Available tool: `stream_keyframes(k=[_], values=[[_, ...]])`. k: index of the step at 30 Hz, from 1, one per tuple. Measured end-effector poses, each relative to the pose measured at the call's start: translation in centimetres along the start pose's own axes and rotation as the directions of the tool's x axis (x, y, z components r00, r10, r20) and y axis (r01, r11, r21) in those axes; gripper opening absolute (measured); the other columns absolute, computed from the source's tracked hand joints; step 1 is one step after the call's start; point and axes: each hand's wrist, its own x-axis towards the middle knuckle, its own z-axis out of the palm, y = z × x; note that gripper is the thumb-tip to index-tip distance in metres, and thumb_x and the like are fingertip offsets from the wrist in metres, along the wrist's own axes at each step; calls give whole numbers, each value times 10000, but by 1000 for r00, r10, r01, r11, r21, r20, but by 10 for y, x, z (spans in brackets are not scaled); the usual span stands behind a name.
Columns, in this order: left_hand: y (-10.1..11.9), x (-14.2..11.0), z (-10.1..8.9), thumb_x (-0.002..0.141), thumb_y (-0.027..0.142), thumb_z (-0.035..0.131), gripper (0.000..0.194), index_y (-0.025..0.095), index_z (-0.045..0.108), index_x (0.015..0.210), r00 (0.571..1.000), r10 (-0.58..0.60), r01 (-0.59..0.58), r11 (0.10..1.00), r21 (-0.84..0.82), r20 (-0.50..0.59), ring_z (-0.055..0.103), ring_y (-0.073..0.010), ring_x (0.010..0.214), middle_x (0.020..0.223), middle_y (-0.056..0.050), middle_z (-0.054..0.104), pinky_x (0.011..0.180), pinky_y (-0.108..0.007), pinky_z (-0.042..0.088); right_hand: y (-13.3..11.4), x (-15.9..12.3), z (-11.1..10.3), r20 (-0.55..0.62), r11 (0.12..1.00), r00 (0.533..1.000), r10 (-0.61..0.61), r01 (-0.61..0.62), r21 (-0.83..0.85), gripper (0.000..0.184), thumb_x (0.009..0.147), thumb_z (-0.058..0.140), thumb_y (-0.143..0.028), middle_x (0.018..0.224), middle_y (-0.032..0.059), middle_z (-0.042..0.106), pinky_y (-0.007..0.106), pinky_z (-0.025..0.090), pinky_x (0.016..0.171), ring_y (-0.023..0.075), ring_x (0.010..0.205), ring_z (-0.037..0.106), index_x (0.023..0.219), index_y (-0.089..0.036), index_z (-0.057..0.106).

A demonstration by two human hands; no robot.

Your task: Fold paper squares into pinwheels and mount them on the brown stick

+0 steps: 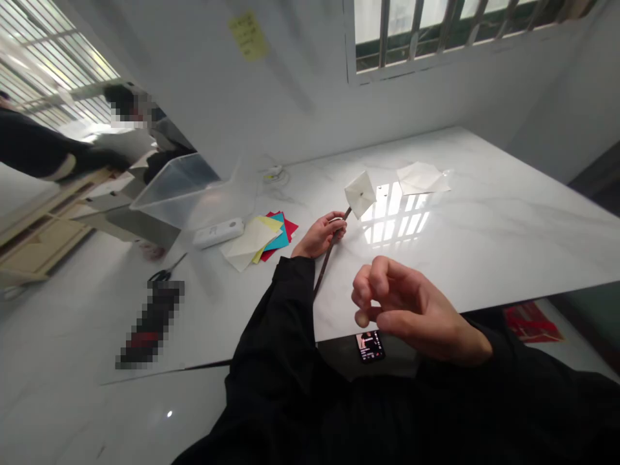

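left hand (320,236) clamped around dark stick (325,261); white paper pinwheel (360,194) formed and fixed at stick tip, just past left hand; right hand (402,310) near left hand, fingertips (362,318) bunched, nothing visible between them; coloured paper stack (278,236) just beside left hand; loose white sheet (420,178) flat, unmounted, well beyond left hand.

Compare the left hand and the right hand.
The left hand closes around a dark stick topped by a white paper pinwheel, while the right hand shows nothing held, its fingers curled. The left hand sits low over the table; the right is raised nearer the camera and looks larger. Both are bare and come from black sleeves.
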Motion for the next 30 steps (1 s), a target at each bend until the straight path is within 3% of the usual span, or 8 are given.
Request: stream_keyframes(k=[6,11,14,19,23,30], values=[[-1,1,-1,720,322,953,509,151,651,1092,1000,4,-4,1000,6,8,574,-85,693,812,9,646,628,-209,398,4,-7,-3,-44,998,999,5,-7,-60,265,853,882,-220,1028,36,601,329,562,793,165,886,584,930,-256,631],[-1,0,0,717,331,956,507,151,651,1080,1000,11,-11,1000,-3,20,563,-79,683,805,13,638,619,-208,388,1,12,-18,-79,983,996,-35,21,-182,264,824,903,-209,1013,21,615,310,558,820,148,908,600,870,-235,644],[0,0,1,716,340,960,521,153,648,1089,1000,0,0,1000,0,25,556,-74,664,806,15,641,614,-207,392,-8,39,-47,-159,953,981,-111,59,-298,299,781,937,-256,1017,11,634,344,567,913,152,936,622,855,-235,649],[2,0,0,713,344,967,532,158,645,1094,1000,-20,20,1000,5,6,565,-76,663,794,20,643,625,-203,419,-24,101,-119,-322,858,900,-295,101,-504,404,699,976,-368,1042,36,666,408,557,1021,218,1076,647,860,-242,627],[1,1,-1,702,332,972,538,154,641,1088,1000,-20,20,1000,-7,-12,578,-73,670,798,16,654,627,-189,427,-14,136,-167,-409,869,864,-294,64,-490,502,627,991,-419,1060,43,682,397,556,1023,220,1079,670,878,-241,595],[-2,7,-8,717,276,943,492,151,653,1094,997,16,-26,991,-133,-75,590,-56,680,838,10,664,656,-167,465,5,137,-199,-440,873,858,-263,17,-487,517,594,976,-428,1138,57,710,373,567,976,211,1072,667,908,-243,610]])
